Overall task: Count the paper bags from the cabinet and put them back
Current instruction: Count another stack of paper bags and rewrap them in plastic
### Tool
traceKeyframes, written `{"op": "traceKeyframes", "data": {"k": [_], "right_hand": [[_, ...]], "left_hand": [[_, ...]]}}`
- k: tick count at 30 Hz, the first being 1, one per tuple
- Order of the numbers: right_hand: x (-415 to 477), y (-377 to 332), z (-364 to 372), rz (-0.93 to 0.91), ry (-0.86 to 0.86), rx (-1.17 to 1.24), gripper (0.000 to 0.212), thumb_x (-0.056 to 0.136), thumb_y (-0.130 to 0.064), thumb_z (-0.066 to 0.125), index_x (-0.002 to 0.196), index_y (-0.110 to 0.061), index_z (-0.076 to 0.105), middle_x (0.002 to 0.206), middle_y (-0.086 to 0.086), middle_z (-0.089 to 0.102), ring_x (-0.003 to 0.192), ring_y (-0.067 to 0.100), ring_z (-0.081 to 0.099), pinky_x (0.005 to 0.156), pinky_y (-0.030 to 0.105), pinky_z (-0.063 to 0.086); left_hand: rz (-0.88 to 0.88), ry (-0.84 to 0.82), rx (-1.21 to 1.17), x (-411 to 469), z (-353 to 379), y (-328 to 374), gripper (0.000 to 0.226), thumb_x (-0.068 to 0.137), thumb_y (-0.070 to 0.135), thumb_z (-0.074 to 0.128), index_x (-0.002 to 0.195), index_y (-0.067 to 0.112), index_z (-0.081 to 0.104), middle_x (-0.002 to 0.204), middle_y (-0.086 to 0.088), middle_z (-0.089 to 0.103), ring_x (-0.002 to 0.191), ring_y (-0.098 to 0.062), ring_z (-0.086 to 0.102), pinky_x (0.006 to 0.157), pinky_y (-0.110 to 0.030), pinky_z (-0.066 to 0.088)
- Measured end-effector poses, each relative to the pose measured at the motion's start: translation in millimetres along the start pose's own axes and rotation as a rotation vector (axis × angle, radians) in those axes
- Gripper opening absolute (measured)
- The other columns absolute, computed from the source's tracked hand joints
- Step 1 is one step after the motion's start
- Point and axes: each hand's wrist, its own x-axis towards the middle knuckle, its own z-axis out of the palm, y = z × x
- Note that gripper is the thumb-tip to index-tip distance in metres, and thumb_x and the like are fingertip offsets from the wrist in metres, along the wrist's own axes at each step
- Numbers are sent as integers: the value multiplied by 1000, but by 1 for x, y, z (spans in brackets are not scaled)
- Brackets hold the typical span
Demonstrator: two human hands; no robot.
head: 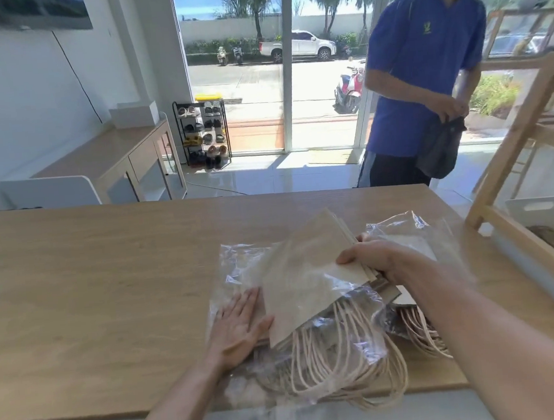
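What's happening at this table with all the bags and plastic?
A person is handling brown paper bags with rope handles, partly inside a clear plastic wrapper on the wooden table. The left hand lies flat on the wrapper, while the right hand grips the bundle's edge. Someone in a blue shirt stands opposite.

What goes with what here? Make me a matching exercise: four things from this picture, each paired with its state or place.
Things:
1. left hand
2. right hand
3. rope handles
4. shoe rack

States or places:
A. hanging over the table's near edge
B. gripping the edge of a tilted stack of paper bags
C. standing by the glass door
D. pressed flat, fingers spread, on the clear plastic wrap

Pairs: 1-D, 2-B, 3-A, 4-C
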Motion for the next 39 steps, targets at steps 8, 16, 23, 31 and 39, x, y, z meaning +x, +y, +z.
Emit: {"op": "traceKeyframes", "data": {"k": [8, 16, 23, 31, 39], "right_hand": [[-19, -39, -20, -40, 124, -316, 46, 78, -16, 71, 117, -12, 47, 105, 15, 61, 91, 30, 66, 77, 41, 58], [-41, -93, -26, -109, 289, -810, 44, 81, -20, 67, 120, -8, 49, 106, 10, 57, 84, 20, 56, 60, 28, 42], [-56, -139, -39, -182, 386, -953, 56, 82, -20, 66, 132, -8, 43, 106, 10, 55, 89, 22, 56, 73, 32, 48], [-67, -158, -10, -260, 384, -1026, 44, 85, -19, 63, 123, -5, 46, 80, 4, 52, 66, 15, 51, 53, 27, 41], [-36, -119, 34, -167, 253, -1021, 47, 83, -18, 61, 124, -6, 41, 87, 7, 58, 78, 19, 61, 63, 29, 52]], "left_hand": [[-26, -163, 272, 3, -7, 9, 115, 64, 97, 15, 155, 30, -9, 162, 5, -17, 150, -16, -11, 121, -44, -2], [-139, -289, 345, 23, -8, 46, 108, 62, 93, 33, 149, 46, -10, 160, -17, -18, 146, -45, -12, 112, -67, 13], [-220, -284, 338, 24, 10, 50, 136, 39, 105, 31, 148, 42, -21, 154, -16, -33, 139, -48, -28, 108, -75, 2], [-248, -226, 286, 20, 5, 63, 130, 49, 95, 52, 151, 42, -8, 161, -13, -17, 144, -47, -18, 106, -75, 13], [-176, -226, 54, 6, -15, 52, 115, 68, 75, 63, 155, 35, 0, 163, -4, -13, 149, -32, -12, 118, -58, 7]]}}
